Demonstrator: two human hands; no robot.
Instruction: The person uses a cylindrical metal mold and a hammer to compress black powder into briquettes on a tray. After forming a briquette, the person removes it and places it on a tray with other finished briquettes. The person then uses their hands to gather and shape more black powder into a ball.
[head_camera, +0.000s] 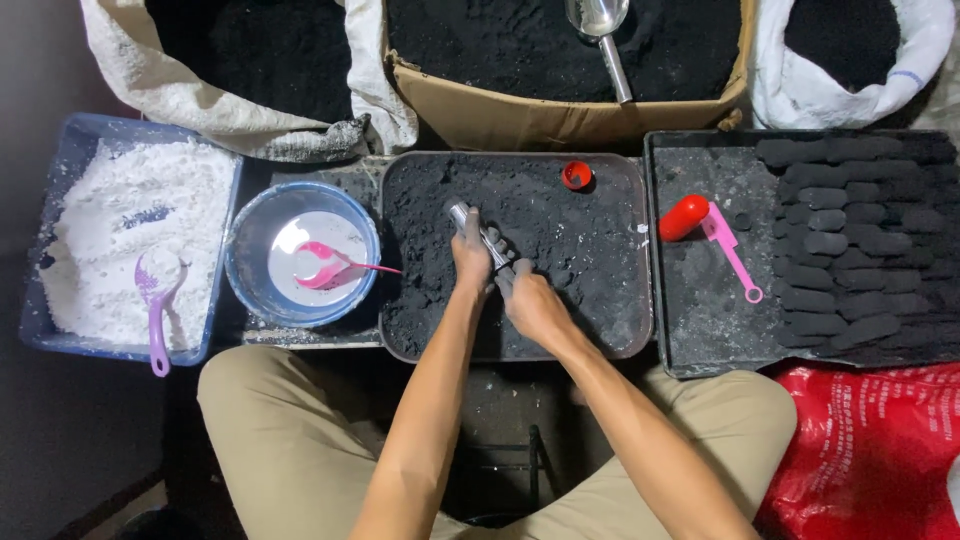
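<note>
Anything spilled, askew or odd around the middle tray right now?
Nothing stands out. Black powder stays inside the middle tray, where the left hand grips a metal tube and the right hand works beside it. The red cap lies loose on the powder.

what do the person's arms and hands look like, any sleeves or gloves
Both forearms are bare, with no sleeves, gloves, watch or bands in view. The left hand and right hand are smeared with black powder, thickest on the fingers. Khaki trousers cover the legs below.
</note>
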